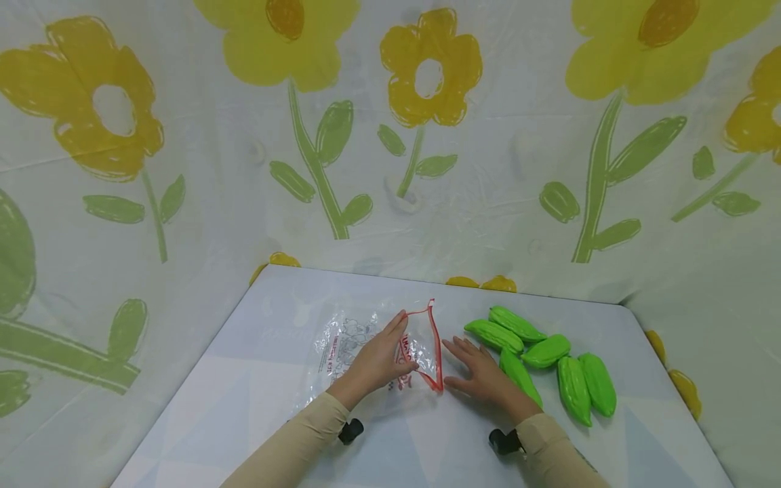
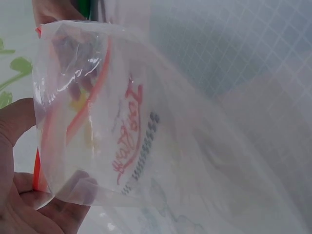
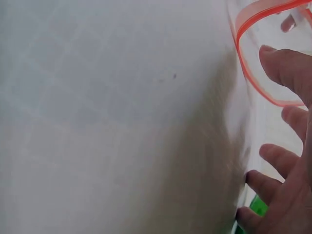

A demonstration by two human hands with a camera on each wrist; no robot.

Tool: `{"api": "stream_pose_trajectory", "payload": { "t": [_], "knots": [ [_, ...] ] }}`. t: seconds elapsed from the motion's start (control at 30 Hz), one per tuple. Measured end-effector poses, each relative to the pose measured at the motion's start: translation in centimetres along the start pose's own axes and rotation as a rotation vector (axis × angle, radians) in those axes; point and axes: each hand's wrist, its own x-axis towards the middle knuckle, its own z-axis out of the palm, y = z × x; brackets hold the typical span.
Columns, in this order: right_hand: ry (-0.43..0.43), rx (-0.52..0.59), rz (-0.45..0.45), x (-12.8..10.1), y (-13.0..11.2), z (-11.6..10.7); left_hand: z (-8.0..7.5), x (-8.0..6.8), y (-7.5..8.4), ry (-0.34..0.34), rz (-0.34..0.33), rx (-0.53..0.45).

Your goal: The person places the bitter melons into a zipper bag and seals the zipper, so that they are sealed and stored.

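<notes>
A clear zip bag (image 1: 354, 339) with a red zip edge and red print lies on the table, its mouth spread toward the right. My left hand (image 1: 378, 352) is at that mouth, thumb and fingers spread apart along the red edge. In the left wrist view, some of its fingers (image 2: 80, 187) show through the plastic. My right hand (image 1: 482, 376) is just right of the mouth, fingers spread, holding nothing. Its thumb (image 3: 280, 66) overlaps the red-edged opening in the right wrist view. Close beside it lies a ridged bright-green gourd (image 1: 518, 376).
Several more green gourds (image 1: 546, 351) lie in a loose group on the right of the pale table (image 1: 244, 400). A white curtain (image 1: 488, 203) with yellow flowers surrounds the table at the back and sides. Black devices (image 1: 505, 442) sit at both wrists.
</notes>
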Motion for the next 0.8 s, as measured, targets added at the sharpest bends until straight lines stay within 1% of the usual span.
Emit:
{"api": "stream_pose_trajectory", "payload": {
  "t": [0.23,0.47,0.8],
  "knots": [
    [-0.002,0.033,0.065,-0.4,-0.2,-0.3,0.0,0.0,0.1,-0.001,-0.002,0.01],
    [0.031,0.044,0.01,-1.2,0.1,-1.3,0.1,0.0,0.1,-0.008,-0.002,0.017],
    [0.084,0.056,-0.036,-2.3,0.9,-2.6,0.3,0.1,0.1,-0.017,-0.001,0.01]
  ]
}}
